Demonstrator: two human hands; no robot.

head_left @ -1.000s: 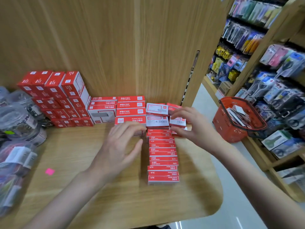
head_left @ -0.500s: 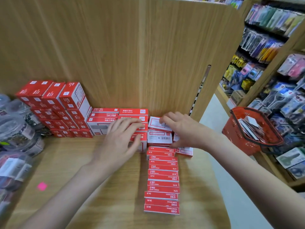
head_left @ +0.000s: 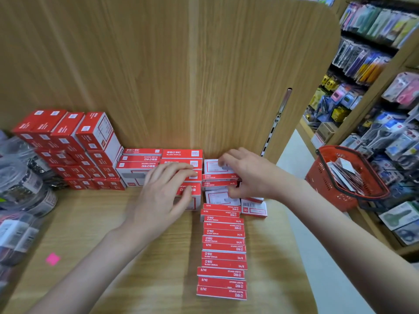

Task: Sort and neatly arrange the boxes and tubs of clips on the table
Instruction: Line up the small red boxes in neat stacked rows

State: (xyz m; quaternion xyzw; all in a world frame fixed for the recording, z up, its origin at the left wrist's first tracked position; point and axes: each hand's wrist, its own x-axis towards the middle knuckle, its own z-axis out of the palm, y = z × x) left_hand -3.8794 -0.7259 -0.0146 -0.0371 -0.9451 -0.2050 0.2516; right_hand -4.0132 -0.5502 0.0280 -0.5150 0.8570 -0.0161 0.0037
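Left hand (head_left: 166, 196) is laid flat, fingers (head_left: 181, 171) spread and gripping nothing, on the stacked red boxes (head_left: 181, 155). Right hand (head_left: 247, 175) fingers (head_left: 226, 157) are curled around small white-topped boxes (head_left: 214, 166). Below them, a row of red boxes (head_left: 223, 252) is lined along the table (head_left: 113, 245).

The tubs (head_left: 21, 189) are cut off by the left edge.

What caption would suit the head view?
Both hands tidy red boxes on a wooden table.

Two hands (head_left: 165, 196), one red basket (head_left: 328, 177), one pink note (head_left: 52, 259).
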